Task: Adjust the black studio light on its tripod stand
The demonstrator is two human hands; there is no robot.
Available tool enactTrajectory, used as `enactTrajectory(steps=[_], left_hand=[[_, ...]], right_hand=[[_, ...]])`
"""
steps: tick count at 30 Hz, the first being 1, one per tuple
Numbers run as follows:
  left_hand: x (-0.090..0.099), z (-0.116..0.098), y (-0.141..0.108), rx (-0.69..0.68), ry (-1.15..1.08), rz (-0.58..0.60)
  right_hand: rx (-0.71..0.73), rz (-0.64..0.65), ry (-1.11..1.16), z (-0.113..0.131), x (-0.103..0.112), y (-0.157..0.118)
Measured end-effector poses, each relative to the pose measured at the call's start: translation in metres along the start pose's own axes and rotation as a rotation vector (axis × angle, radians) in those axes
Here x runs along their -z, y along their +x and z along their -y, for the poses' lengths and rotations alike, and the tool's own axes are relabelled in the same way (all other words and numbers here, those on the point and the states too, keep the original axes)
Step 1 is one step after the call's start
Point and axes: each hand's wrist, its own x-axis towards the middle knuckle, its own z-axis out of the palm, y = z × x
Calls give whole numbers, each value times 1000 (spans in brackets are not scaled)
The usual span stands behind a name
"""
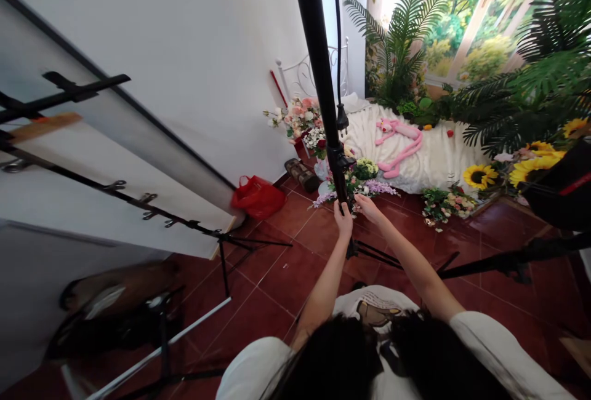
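A tall black light stand (pixel 318 49) rises in front of me in the head view, leaning slightly to the left at its top. My left hand (pixel 343 220) is wrapped round its pole, low down. Just to the right, my right hand (pixel 367 207) has its fingers closed at a knob on the same stand; the fingertips and most of the knob are hidden. Above both hands is a black collar (pixel 339 157) on the pole. A black power plug (pixel 342 120) dangles on its cord beside the pole.
Behind the stand is a bed with a cream blanket (pixel 443 160) and a pink plush toy (pixel 401 138). Flowers (pixel 305 117) and palm leaves (pixel 415 18) surround it. A red plastic bag (pixel 259 197) sits by the wall. Another black stand (pixel 508 258) reaches in from the right.
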Motion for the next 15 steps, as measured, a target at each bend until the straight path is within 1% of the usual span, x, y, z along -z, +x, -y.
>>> enactTrajectory(steps=[3, 8, 10, 13, 15], left_hand=[[0, 0, 0, 1, -5, -3], [0, -1, -1, 1, -17, 15], [0, 0, -2, -6, -15, 21], [0, 1, -2, -11, -10, 22], [-1, 2, -2, -7, -9, 20]], right_hand=[[-12, -9, 64, 0, -2, -3], [-86, -16, 208, -1, -5, -7], [-88, -25, 243, -3, -7, -8], [-79, -58, 227, -5, -11, -7], [-59, -34, 133, -6, -13, -6]])
